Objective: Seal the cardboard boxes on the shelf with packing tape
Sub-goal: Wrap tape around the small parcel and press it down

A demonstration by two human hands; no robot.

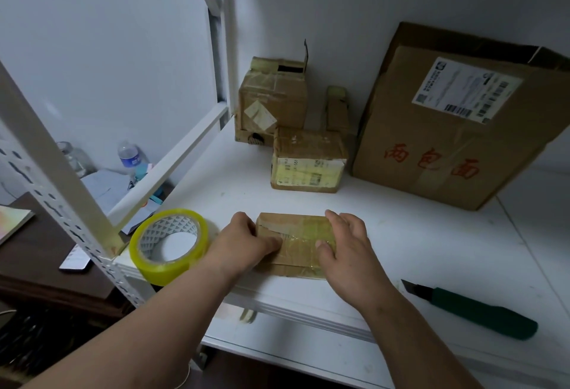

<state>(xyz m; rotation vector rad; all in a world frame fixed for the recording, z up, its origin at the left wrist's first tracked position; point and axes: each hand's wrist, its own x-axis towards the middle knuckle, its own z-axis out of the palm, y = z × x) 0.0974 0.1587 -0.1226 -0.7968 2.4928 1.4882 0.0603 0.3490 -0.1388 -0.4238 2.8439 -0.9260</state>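
A small flat cardboard box (297, 229) lies near the front edge of the white shelf (416, 243), with yellowish clear tape across its top. My left hand (246, 242) rests on the box's left end, fingers bent over the edge and thumb pressing the top. My right hand (347, 242) lies flat on the right half, fingers spread over the tape. A roll of yellow packing tape (169, 245) sits at the shelf's front left corner, just left of my left hand.
A green-handled utility knife (472, 308) with its blade out lies at the front right. Behind stand a taped small box (308, 163), an opened box (273, 98), a narrow box (337, 109) and a large leaning box (456, 129). A white upright post (58, 191) stands left.
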